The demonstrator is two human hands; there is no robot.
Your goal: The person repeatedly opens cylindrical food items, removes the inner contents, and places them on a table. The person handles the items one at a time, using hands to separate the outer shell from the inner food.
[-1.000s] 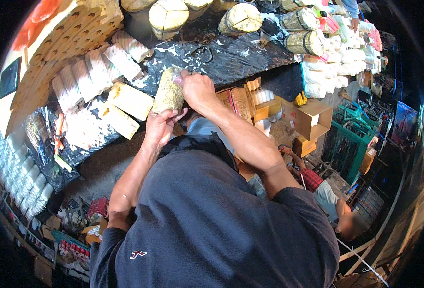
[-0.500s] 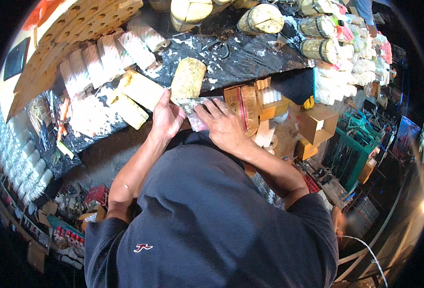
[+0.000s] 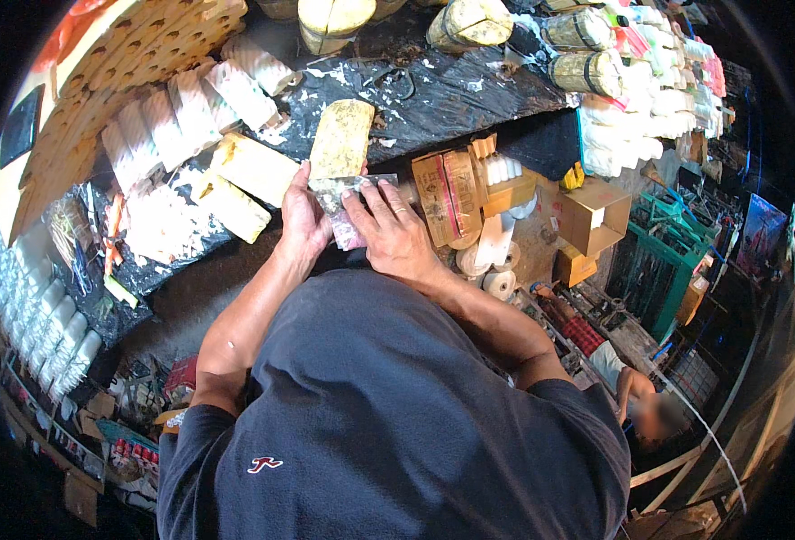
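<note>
A flat clear plastic packet point(image 3: 345, 216), printed or filled with something greyish and pink, is between my hands at the table's near edge. My left hand point(image 3: 302, 218) grips its left side, thumb upright and fingers partly hidden beneath it. My right hand point(image 3: 395, 225), with a ring on one finger, lies over the packet's right part with its fingers stretched out and its thumb hidden. Just beyond the packet stands a yellowish, roughly cylindrical block point(image 3: 341, 137). Two more yellowish blocks lie left of my left hand, a larger one point(image 3: 253, 169) and a narrower one point(image 3: 233, 207).
Black plastic sheeting point(image 3: 442, 94) with white scraps covers the table. Several white wrapped bundles point(image 3: 186, 112) lie at left, and tied yellowish cylinders point(image 3: 469, 22) at the back. Cardboard boxes point(image 3: 595, 216) and white rolls point(image 3: 499, 284) sit at right. Another person point(image 3: 631, 387) is at lower right.
My hands and the packet have shifted slightly left in the picture. The whole scene has shifted left and slightly up; more of the person at lower right shows.
</note>
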